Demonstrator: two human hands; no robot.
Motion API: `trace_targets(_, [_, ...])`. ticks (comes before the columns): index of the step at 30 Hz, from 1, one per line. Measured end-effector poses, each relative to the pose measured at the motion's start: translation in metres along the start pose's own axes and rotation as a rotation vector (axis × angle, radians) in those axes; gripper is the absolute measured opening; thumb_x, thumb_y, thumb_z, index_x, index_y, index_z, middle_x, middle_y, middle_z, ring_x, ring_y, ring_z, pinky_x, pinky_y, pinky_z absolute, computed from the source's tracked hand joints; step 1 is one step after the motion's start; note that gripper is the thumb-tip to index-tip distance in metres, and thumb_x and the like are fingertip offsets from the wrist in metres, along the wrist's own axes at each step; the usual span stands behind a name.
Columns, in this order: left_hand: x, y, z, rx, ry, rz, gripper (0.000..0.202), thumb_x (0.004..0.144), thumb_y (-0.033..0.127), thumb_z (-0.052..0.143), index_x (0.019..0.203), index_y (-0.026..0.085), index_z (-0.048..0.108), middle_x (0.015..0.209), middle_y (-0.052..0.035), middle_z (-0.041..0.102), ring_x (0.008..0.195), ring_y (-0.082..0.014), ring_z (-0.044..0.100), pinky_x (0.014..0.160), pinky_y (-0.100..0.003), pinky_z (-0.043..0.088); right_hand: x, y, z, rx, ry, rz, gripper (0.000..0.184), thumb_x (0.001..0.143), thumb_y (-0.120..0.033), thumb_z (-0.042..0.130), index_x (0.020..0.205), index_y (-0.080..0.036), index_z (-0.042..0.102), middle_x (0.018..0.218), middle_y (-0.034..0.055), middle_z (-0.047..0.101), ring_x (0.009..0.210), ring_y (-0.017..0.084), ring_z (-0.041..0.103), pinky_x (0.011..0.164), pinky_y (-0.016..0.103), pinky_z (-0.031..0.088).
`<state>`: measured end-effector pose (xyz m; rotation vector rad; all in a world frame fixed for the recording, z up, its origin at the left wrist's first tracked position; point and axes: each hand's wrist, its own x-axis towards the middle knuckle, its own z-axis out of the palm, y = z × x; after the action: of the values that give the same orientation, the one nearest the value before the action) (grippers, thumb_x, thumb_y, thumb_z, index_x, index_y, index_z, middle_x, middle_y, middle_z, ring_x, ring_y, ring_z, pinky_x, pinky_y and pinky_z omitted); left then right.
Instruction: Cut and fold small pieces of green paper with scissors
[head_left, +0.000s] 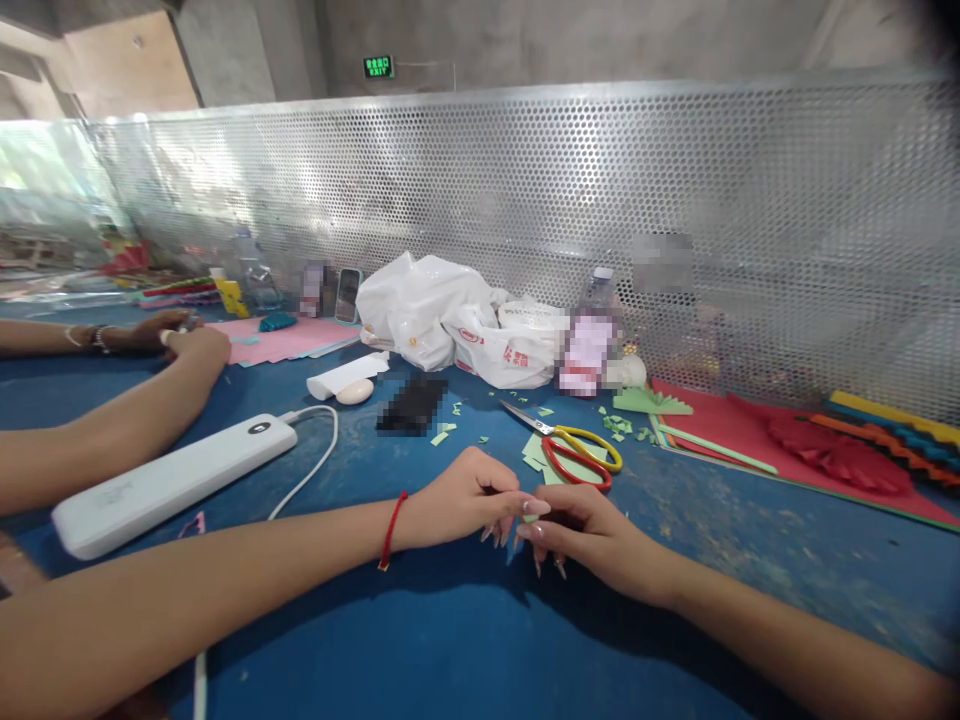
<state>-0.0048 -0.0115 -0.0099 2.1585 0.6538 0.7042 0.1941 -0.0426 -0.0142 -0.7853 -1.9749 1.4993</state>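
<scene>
I see L hand [469, 497] w/ its grip narrow on a small green paper piece [531, 517], near side, centre; R hand [600, 535] meets it fingertip to fingertip, prob. to control smth so tiny. Can't tell if R grip bears on it. Scissors [556, 436] lie just beyond, prob. for quick reach, green scraps [619, 425] nearby. Worktop [420, 640] blue, scuffed at right; perforated metal screen [465, 170] far, exit sign [378, 67] beyond.

Grn sign [378, 67] reads "安全出口 EXIT"; red txt on wht bag [480, 345] unclear.
</scene>
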Motion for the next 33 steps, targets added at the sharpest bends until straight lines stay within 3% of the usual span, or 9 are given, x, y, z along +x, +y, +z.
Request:
trace_targets(3, [-0.002, 0.005, -0.001, 0.114, 0.051, 0.11, 0.044, 0.094, 0.041, 0.052, 0.063, 0.012, 0.063, 0.058, -0.0014, 0.061, 0.054, -0.0082, 0.054, 0.055, -0.017, 0.04, 0.0, 0.003, -0.001, 0.031, 0.044, 0.031, 0.029, 0.085, -0.044, 0.066, 0.086, -0.015, 0.068, 0.067, -0.0005, 0.061, 0.059, 0.009, 0.059, 0.053, 0.017, 0.045])
trace_targets(7, [-0.009, 0.012, -0.003, 0.309, 0.255, 0.361, 0.023, 0.096, 0.032, 0.048, 0.097, 0.014, 0.063, 0.089, -0.0071, 0.066, 0.084, -0.0158, 0.06, 0.078, -0.027, 0.047, 0.001, 0.006, -0.004, 0.111, 0.118, 0.032, 0.029, 0.08, -0.042, 0.073, 0.073, -0.015, 0.064, 0.058, -0.0023, 0.061, 0.049, 0.007, 0.053, 0.048, 0.018, 0.042])
trace_targets(10, [-0.011, 0.011, -0.006, 0.421, 0.348, 0.533, 0.034, 0.096, 0.033, 0.045, 0.126, 0.016, 0.051, 0.117, -0.0135, 0.06, 0.113, -0.023, 0.055, 0.095, -0.039, 0.047, 0.002, 0.007, -0.005, 0.117, 0.145, 0.009, 0.031, 0.076, -0.042, 0.075, 0.067, -0.015, 0.063, 0.055, -0.0023, 0.061, 0.048, 0.007, 0.053, 0.048, 0.019, 0.041])
trace_targets(12, [-0.01, 0.008, -0.008, 0.578, 0.324, 0.645, 0.04, 0.098, 0.037, 0.042, 0.134, 0.019, 0.046, 0.131, -0.0158, 0.053, 0.127, -0.0265, 0.047, 0.103, -0.046, 0.042, 0.003, 0.008, -0.006, 0.103, 0.156, -0.012, 0.031, 0.075, -0.043, 0.076, 0.066, -0.015, 0.064, 0.055, -0.0021, 0.061, 0.05, 0.008, 0.053, 0.05, 0.02, 0.041])
trace_targets(16, [-0.006, 0.007, -0.012, 0.941, 0.215, 0.866, 0.039, 0.094, 0.049, 0.048, 0.127, 0.03, 0.057, 0.132, -0.0088, 0.056, 0.133, -0.0259, 0.041, 0.115, -0.049, 0.024, 0.003, 0.011, -0.007, 0.098, 0.188, -0.033, 0.033, 0.072, -0.045, 0.077, 0.064, -0.016, 0.064, 0.055, -0.0027, 0.059, 0.05, 0.008, 0.052, 0.049, 0.02, 0.04])
trace_targets(18, [-0.005, 0.008, -0.012, 1.012, 0.187, 0.9, 0.037, 0.091, 0.053, 0.052, 0.122, 0.035, 0.062, 0.129, -0.0038, 0.06, 0.131, -0.0234, 0.043, 0.117, -0.047, 0.019, 0.003, 0.012, -0.008, 0.094, 0.197, -0.017, 0.031, 0.072, -0.043, 0.077, 0.065, -0.016, 0.064, 0.056, -0.0026, 0.059, 0.05, 0.008, 0.052, 0.048, 0.02, 0.038])
trace_targets(27, [-0.006, 0.003, -0.014, 1.069, 0.15, 0.881, 0.039, 0.09, 0.061, 0.048, 0.12, 0.041, 0.063, 0.124, 0.0012, 0.064, 0.131, -0.0207, 0.042, 0.12, -0.041, 0.012, 0.001, 0.015, -0.009, 0.107, 0.161, -0.008, 0.026, 0.072, -0.038, 0.077, 0.066, -0.015, 0.066, 0.058, -0.0015, 0.061, 0.05, 0.008, 0.052, 0.048, 0.021, 0.039])
trace_targets(33, [-0.007, 0.006, -0.012, 1.045, 0.148, 0.918, 0.031, 0.087, 0.051, 0.059, 0.115, 0.039, 0.065, 0.123, 0.0032, 0.064, 0.129, -0.0197, 0.044, 0.12, -0.04, 0.016, 0.0, 0.008, -0.012, -0.046, 0.139, -0.082, 0.019, 0.077, -0.033, 0.071, 0.071, -0.015, 0.07, 0.061, -0.0004, 0.062, 0.056, 0.01, 0.054, 0.051, 0.022, 0.044])
